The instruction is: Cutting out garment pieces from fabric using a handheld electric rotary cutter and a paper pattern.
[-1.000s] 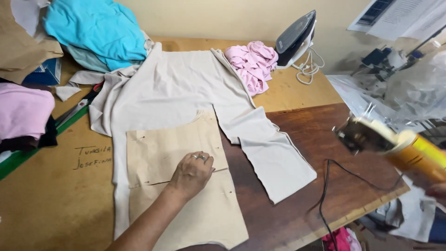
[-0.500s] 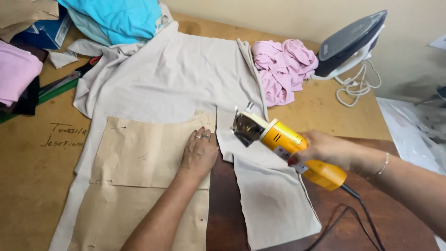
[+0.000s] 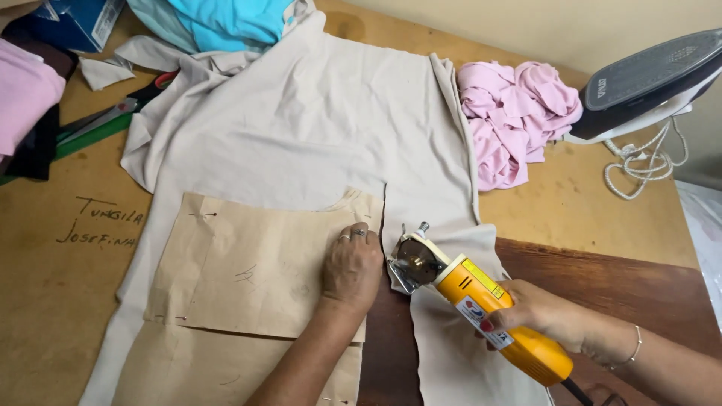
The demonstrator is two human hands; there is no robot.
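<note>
A beige cloth [image 3: 316,128] lies spread over the wooden table [image 3: 594,218]. A brown paper pattern [image 3: 248,263] is pinned on top of the cloth. My left hand [image 3: 352,265] presses flat on the pattern's right edge, fingers together. My right hand [image 3: 538,312] grips the yellow handle of an electric rotary cutter [image 3: 466,289]. The cutter's round blade sits at the cloth's edge, right beside my left hand.
A crumpled pink cloth [image 3: 511,113] and an iron [image 3: 647,79] with a coiled white cord stand at the back right. Turquoise fabric [image 3: 226,19], scissors [image 3: 113,113], a green ruler and pink and dark fabrics [image 3: 26,105] lie at the left.
My right hand has brought the yellow cutter in from the right down to the cloth next to my left hand. My view has moved closer over the pattern.
</note>
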